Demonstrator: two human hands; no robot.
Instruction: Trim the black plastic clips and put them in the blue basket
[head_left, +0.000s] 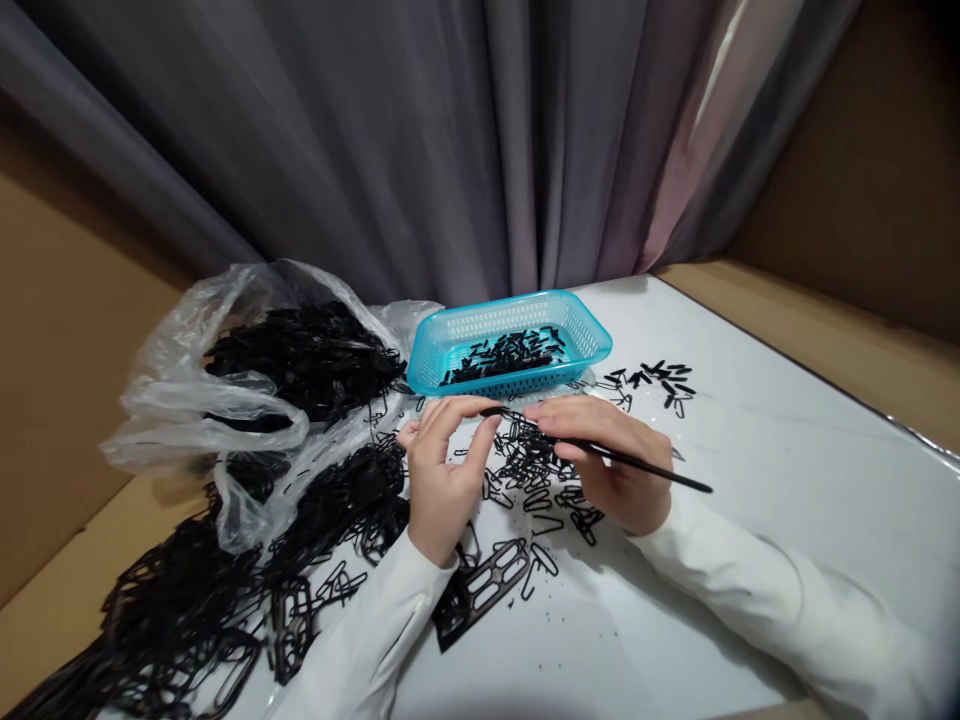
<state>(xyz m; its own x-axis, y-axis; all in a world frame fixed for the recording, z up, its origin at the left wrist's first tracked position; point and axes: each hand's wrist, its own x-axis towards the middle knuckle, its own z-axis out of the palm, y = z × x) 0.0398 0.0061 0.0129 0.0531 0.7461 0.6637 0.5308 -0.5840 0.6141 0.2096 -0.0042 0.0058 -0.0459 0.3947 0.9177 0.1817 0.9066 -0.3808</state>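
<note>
My left hand (442, 470) pinches a small black plastic piece (491, 411) between thumb and fingertips, just in front of the blue basket (592, 335). My right hand (607, 455) grips a thin black stick (660, 472) that runs from the pinched piece out to the right. Both hands hover over a heap of loose black plastic loops (536, 480) on the white table (750, 450). Small black parts (506, 355) lie inside the basket.
A clear plastic bag (225, 400) full of black plastic frames lies at the left, with more frames (187, 600) spilled toward the front left. A few black bits (660, 382) sit right of the basket. Cardboard walls and a grey curtain surround the table.
</note>
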